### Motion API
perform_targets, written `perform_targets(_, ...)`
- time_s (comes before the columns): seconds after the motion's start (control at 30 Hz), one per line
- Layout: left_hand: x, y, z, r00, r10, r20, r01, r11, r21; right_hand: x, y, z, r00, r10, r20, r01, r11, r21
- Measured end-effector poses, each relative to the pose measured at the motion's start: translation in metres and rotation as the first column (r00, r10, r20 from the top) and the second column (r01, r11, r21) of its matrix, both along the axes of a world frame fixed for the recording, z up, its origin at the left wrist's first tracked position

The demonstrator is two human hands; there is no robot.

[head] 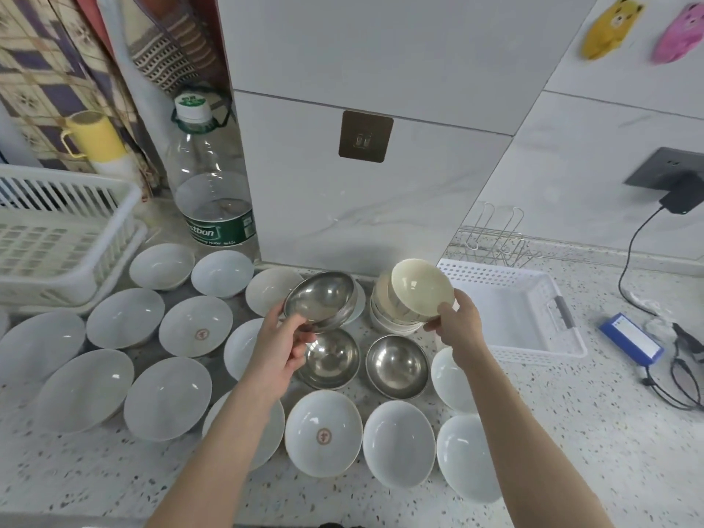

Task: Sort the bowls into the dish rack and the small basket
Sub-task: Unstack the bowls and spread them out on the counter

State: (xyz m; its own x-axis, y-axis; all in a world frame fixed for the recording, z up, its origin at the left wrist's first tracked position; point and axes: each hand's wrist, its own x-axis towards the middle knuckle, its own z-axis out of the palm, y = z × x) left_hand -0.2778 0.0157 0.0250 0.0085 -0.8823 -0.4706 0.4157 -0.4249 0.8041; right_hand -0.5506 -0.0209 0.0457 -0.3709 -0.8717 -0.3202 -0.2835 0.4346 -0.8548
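Shiny round steel bowl [320, 301] gripped by left hand [284, 346]; right hand [455, 323] pinches glossy cream bowl [421, 289].

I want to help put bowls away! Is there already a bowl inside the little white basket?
No, the small white basket shows only its bare bottom, and every bowl is on the counter or in a hand.

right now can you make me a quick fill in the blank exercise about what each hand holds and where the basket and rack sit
1. The left hand holds a ____ bowl made of metal.
2. The right hand holds a ____-coloured bowl.
3. The small white basket lies to the ____ of the bowls.
4. Two more steel bowls rest on the counter, directly ____ the raised steel bowl.

Missing words: steel; cream; right; below
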Motion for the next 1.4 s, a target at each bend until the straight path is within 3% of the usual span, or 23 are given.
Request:
perform_targets(0.2,-0.022,0.006,0.003,0.998,-0.066,0.024,0.067,0.998,-0.019,-0.027,0.043,0.010,0.956,-0.196,0.218,0.217,0.973,-0.081)
perform_targets(0.6,-0.149,0.040,0.011,0.985,-0.169,0.046,0.172,0.983,-0.068,-0.142,0.130,0.001,0.867,-0.393,0.306,0.439,0.893,-0.099)
perform_targets(0.97,-0.306,0.078,-0.014,0.862,-0.324,0.389,0.327,0.943,0.060,-0.252,0.177,-0.028,0.896,-0.343,0.282,0.361,0.932,-0.013)
perform_targets(1.4,-0.349,0.081,-0.051,0.744,-0.302,0.596,0.314,0.945,0.086,-0.295,0.191,-0.046,0.943,-0.208,0.261,0.205,0.978,0.040)
